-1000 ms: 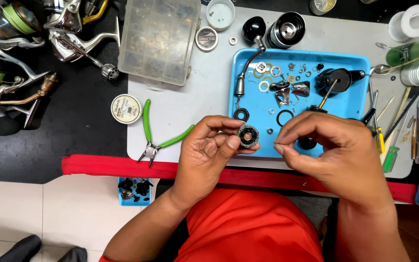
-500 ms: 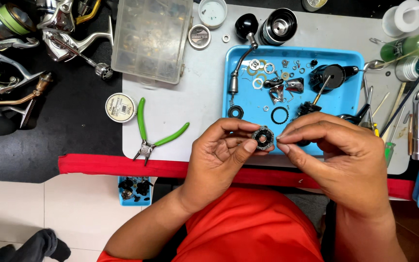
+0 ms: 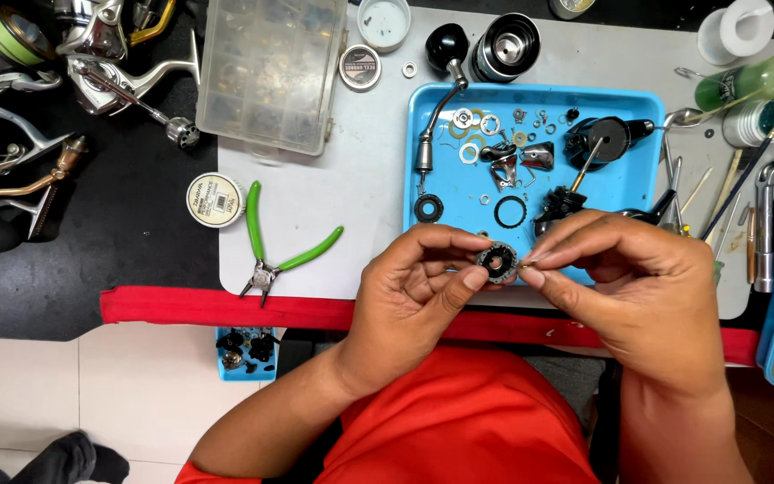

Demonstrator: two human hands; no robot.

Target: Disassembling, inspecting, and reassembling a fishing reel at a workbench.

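Left hand w/ small round black part, right hand pinching its edge, above blue tray, green pliers left.

A: Where are our hands?

B: Both raised in front of the chest, fingertips nearly meeting. Our left hand has thumb and index curled into a pinch, the other fingers folded under. Left forearm runs in from lower left, bare.

A: And the right?

B: Our right hand is palm down, thumb and index tips pressed together and pointing left. Wrist bent, forearm coming up from bottom right.
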